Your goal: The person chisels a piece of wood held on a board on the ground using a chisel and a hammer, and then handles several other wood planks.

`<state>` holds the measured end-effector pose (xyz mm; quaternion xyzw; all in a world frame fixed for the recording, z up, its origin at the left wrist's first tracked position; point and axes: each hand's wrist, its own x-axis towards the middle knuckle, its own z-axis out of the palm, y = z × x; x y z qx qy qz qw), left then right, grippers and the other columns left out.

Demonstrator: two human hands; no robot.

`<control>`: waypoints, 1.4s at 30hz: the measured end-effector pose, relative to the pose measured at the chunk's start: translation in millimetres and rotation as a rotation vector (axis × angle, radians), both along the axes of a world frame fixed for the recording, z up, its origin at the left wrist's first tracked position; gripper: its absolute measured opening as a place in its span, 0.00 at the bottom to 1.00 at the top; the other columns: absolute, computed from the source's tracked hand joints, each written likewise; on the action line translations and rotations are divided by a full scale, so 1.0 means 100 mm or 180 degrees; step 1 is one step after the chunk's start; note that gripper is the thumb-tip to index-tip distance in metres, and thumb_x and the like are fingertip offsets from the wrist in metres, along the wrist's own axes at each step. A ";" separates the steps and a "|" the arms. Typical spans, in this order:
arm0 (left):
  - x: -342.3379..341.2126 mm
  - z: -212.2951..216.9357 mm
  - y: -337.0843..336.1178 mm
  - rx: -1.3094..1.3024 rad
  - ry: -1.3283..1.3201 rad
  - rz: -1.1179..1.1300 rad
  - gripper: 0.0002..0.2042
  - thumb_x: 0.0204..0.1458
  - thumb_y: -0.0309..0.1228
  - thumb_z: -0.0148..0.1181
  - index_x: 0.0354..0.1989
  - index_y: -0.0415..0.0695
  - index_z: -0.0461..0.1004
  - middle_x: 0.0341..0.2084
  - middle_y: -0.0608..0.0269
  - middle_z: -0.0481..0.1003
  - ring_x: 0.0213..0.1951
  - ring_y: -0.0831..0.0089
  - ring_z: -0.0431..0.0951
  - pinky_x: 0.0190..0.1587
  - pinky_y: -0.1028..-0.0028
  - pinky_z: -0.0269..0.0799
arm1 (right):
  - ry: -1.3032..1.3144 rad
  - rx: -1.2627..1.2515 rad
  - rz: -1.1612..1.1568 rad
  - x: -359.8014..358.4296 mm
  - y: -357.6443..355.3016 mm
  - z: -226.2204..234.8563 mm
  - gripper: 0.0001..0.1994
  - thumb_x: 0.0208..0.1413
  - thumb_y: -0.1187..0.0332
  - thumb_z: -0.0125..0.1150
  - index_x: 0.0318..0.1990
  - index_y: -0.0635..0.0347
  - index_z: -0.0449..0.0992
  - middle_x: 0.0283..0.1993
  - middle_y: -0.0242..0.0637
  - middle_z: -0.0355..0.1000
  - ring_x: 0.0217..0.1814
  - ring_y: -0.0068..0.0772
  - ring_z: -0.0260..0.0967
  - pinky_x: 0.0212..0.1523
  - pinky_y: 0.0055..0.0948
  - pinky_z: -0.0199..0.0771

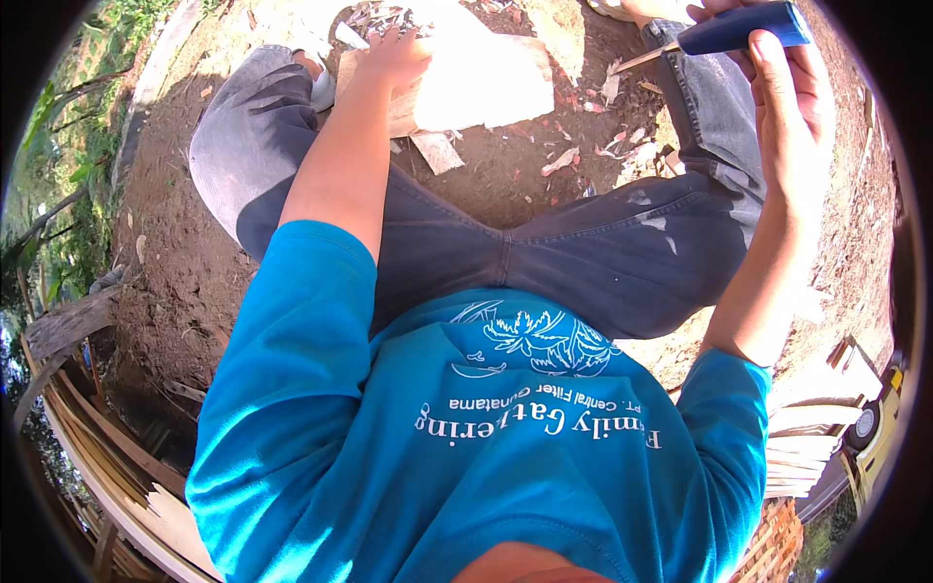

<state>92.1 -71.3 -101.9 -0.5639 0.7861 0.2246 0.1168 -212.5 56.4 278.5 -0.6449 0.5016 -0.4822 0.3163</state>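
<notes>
Board between your legs; your left hand, fingers spread, on its left side. Right of board, your right hand grips blue-handled tool. Chips beside board.

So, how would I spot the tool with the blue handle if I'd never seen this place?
Find the person's right trouser leg, upper right. Beside it the right hand holds the tool, its thin shaft pointing left. Its dark blue handle sets it apart from the pale scraps on the ground.

Outdoor work yard: sunlit dirt ground, scattered wood chips, stacked boards, green plants.
</notes>
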 end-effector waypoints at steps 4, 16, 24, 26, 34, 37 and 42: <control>-0.01 -0.03 -0.12 0.0136 -0.0151 -0.0099 0.27 0.60 0.45 0.49 0.70 0.58 0.62 0.70 0.56 0.61 0.72 0.48 0.54 0.69 0.34 0.47 | -0.0060 0.1045 0.0058 -0.24 -0.05 -0.48 0.16 0.71 0.67 0.49 0.62 0.63 0.72 0.58 0.47 0.75 0.62 0.36 0.73 0.63 0.35 0.73; -0.11 0.59 -0.04 0.0371 -0.0387 0.0052 0.21 0.60 0.44 0.49 0.58 0.54 0.75 0.54 0.56 0.77 0.57 0.56 0.76 0.58 0.51 0.70 | -0.0365 0.1480 0.0116 0.20 -0.07 -0.78 0.13 0.67 0.73 0.55 0.57 0.62 0.71 0.46 0.34 0.76 0.48 0.25 0.73 0.49 0.27 0.74; 0.02 0.27 0.22 0.0210 -0.0290 0.0106 0.30 0.61 0.60 0.42 0.62 0.55 0.74 0.59 0.59 0.75 0.62 0.56 0.73 0.63 0.55 0.66 | -0.0555 0.1701 0.0392 0.25 -0.02 -0.93 0.13 0.66 0.76 0.54 0.57 0.60 0.72 0.45 0.30 0.74 0.47 0.22 0.70 0.48 0.24 0.72; 0.05 0.24 0.22 0.0358 -0.0254 0.0179 0.32 0.60 0.62 0.41 0.63 0.55 0.73 0.62 0.59 0.73 0.64 0.55 0.70 0.65 0.56 0.64 | -0.0291 0.1705 0.0330 0.25 -0.01 -1.02 0.13 0.66 0.77 0.55 0.56 0.60 0.72 0.44 0.30 0.73 0.46 0.21 0.69 0.47 0.24 0.71; 0.14 0.21 0.27 0.0899 -0.0069 0.0033 0.37 0.59 0.65 0.41 0.64 0.48 0.71 0.62 0.52 0.71 0.66 0.52 0.68 0.67 0.56 0.61 | 0.0267 0.1579 0.0282 0.29 0.04 -1.21 0.14 0.62 0.78 0.57 0.54 0.61 0.73 0.40 0.30 0.73 0.42 0.20 0.68 0.43 0.23 0.71; -0.02 0.40 0.41 0.0205 -0.0358 -0.0119 0.35 0.58 0.64 0.47 0.65 0.53 0.70 0.63 0.57 0.72 0.65 0.55 0.69 0.66 0.40 0.57 | 0.0255 0.1524 0.0346 0.27 0.04 -1.26 0.16 0.61 0.79 0.57 0.56 0.61 0.73 0.41 0.31 0.74 0.44 0.21 0.69 0.44 0.24 0.72; -0.43 0.63 0.59 -0.1371 0.1018 -0.0495 0.18 0.54 0.34 0.57 0.53 0.44 0.76 0.51 0.47 0.77 0.54 0.49 0.76 0.58 0.53 0.69 | -0.0327 0.1661 0.0493 0.22 0.07 -1.39 0.19 0.60 0.80 0.55 0.59 0.62 0.72 0.45 0.33 0.75 0.46 0.23 0.70 0.47 0.25 0.72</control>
